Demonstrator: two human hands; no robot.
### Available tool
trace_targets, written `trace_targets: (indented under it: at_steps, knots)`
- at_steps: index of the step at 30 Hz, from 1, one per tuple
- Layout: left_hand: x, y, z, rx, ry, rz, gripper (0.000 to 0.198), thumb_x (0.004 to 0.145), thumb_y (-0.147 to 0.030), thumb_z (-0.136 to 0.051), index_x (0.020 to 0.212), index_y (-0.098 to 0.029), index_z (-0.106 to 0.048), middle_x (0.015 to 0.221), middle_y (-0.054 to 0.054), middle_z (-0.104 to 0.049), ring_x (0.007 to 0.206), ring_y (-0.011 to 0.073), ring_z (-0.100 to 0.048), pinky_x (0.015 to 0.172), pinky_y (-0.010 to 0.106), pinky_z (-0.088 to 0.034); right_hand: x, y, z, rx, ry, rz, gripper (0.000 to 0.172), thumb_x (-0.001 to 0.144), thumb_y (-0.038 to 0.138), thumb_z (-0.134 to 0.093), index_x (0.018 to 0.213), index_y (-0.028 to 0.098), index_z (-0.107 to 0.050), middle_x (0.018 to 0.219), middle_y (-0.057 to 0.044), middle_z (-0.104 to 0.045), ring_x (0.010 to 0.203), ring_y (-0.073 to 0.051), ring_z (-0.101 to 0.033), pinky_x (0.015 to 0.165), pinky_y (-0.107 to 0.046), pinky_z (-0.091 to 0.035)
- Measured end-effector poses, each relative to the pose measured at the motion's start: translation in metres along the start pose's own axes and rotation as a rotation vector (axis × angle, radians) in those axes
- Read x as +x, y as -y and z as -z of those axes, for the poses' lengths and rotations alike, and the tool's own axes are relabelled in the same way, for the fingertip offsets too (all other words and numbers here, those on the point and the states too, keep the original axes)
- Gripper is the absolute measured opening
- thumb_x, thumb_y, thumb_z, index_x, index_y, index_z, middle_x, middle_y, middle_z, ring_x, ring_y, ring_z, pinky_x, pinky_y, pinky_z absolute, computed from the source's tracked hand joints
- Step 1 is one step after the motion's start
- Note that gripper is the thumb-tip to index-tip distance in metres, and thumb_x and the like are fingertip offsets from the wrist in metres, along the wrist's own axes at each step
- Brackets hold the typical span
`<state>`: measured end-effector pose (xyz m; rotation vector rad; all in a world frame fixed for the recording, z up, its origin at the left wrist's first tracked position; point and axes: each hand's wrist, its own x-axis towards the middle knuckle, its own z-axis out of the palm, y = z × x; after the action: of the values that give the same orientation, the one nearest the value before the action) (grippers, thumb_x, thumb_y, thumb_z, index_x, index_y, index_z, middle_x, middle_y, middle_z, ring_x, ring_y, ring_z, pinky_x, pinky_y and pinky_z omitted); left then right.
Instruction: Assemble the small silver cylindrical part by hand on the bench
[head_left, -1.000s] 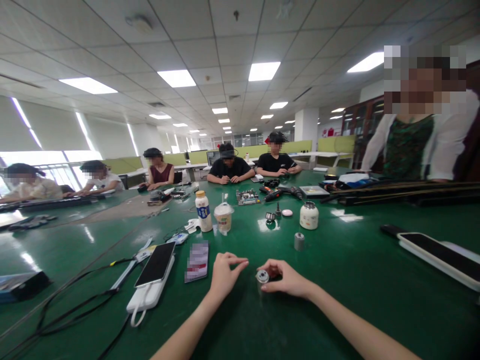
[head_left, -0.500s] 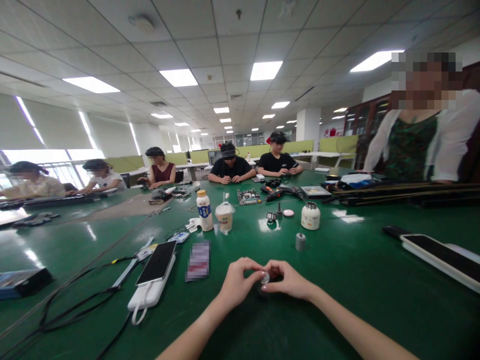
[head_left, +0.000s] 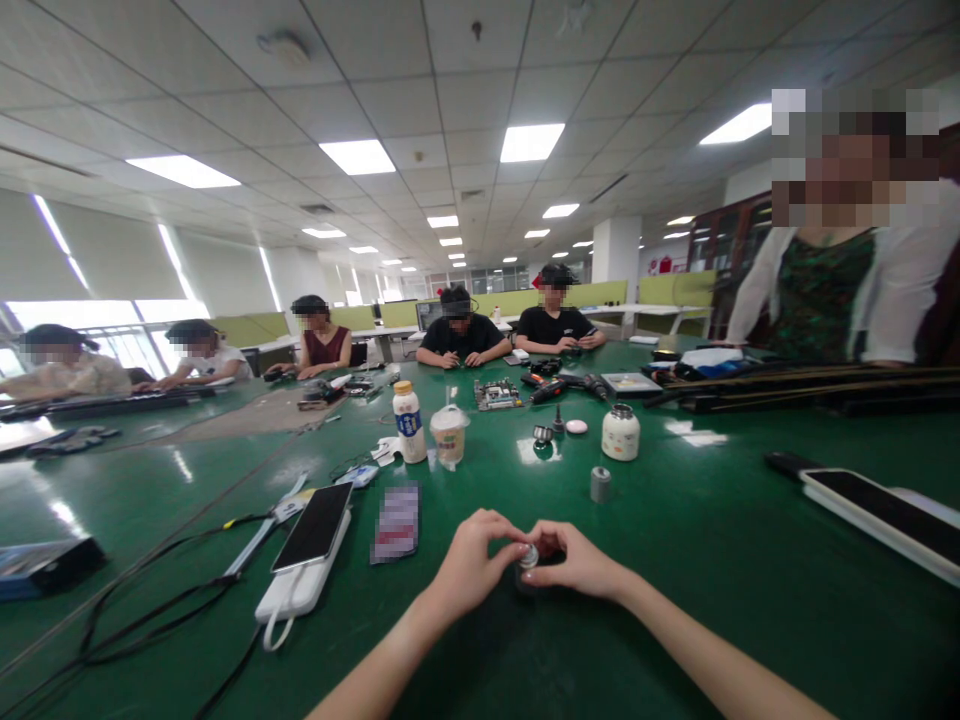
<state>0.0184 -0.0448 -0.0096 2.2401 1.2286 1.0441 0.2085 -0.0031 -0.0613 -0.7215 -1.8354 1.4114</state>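
Note:
Thumb and fingers of my left hand (head_left: 474, 562) pinch a small round silvery piece (head_left: 529, 555) from the left. From the other side, the thumb and index finger of my right hand (head_left: 576, 562) close around the same piece. It is held low over the green table (head_left: 675, 610); its lower part looks dark and is hard to make out. Beyond my right hand stands a small grey cylinder (head_left: 601, 485). Farther back are a white jar (head_left: 621, 436) with an uncovered neck, a pink disc (head_left: 577, 427) and a black round part (head_left: 542, 436).
A phone on a white power bank (head_left: 300, 590) lies left among cables (head_left: 172, 600). A bottle (head_left: 409, 425) and lidded cup (head_left: 448, 440) stand mid-table. A circuit board (head_left: 497, 394) and power drill (head_left: 551, 388) lie beyond. Several people sit opposite; one person stands right.
Both hands stay pinched on the silvery piece. My left hand has shifted very slightly up, and the piece appears a little turned. The standing person at right has moved slightly.

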Motion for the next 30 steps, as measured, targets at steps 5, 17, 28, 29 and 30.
trace_targets:
  at_steps: [5,17,28,29,30]
  knots:
    - [0.000,0.002,0.000,0.046,0.035,0.006,0.016,0.083,-0.030,-0.063,0.091,-0.027,-0.077,0.087,0.005,-0.069,0.089,0.0223,-0.058,0.079,0.032,-0.043,-0.001,0.001,0.000,0.003,0.003,0.012,0.039,0.060,0.037,-0.084,0.085,0.017,-0.061,0.080,0.000,-0.068,0.077,-0.017,-0.063,0.075,-0.031,-0.048]
    - [-0.003,-0.001,-0.002,-0.027,-0.021,0.007,0.026,0.080,-0.021,-0.065,0.105,-0.026,-0.071,0.087,0.002,-0.074,0.091,0.0226,-0.062,0.083,0.034,-0.044,-0.001,0.001,-0.001,-0.014,-0.001,0.030,0.036,0.062,0.032,-0.083,0.085,0.017,-0.060,0.080,0.000,-0.067,0.076,-0.017,-0.063,0.075,-0.031,-0.047]
    - [-0.001,0.006,-0.011,-0.253,-0.092,0.008,0.026,0.081,-0.018,-0.064,0.107,-0.022,-0.061,0.090,0.002,-0.076,0.091,0.0199,-0.070,0.089,0.031,-0.049,-0.001,-0.001,-0.002,-0.020,-0.006,0.033,0.033,0.063,0.027,-0.082,0.085,0.016,-0.060,0.081,-0.001,-0.067,0.077,-0.017,-0.062,0.075,-0.032,-0.047]
    - [0.000,0.008,-0.007,-0.245,-0.122,0.006,0.025,0.082,-0.018,-0.063,0.107,-0.022,-0.061,0.090,0.002,-0.075,0.091,0.0199,-0.070,0.089,0.031,-0.049,-0.001,-0.001,-0.002,-0.019,-0.006,0.033,0.034,0.063,0.027,-0.083,0.085,0.016,-0.060,0.083,-0.001,-0.068,0.079,-0.018,-0.063,0.077,-0.032,-0.047]
    - [0.002,0.012,-0.004,-0.224,-0.155,0.013,0.024,0.083,-0.019,-0.062,0.106,-0.022,-0.060,0.091,0.002,-0.076,0.093,0.0201,-0.070,0.090,0.032,-0.048,-0.001,-0.002,-0.002,-0.018,-0.006,0.032,0.034,0.063,0.028,-0.083,0.086,0.016,-0.060,0.085,-0.002,-0.068,0.080,-0.018,-0.063,0.078,-0.033,-0.047]
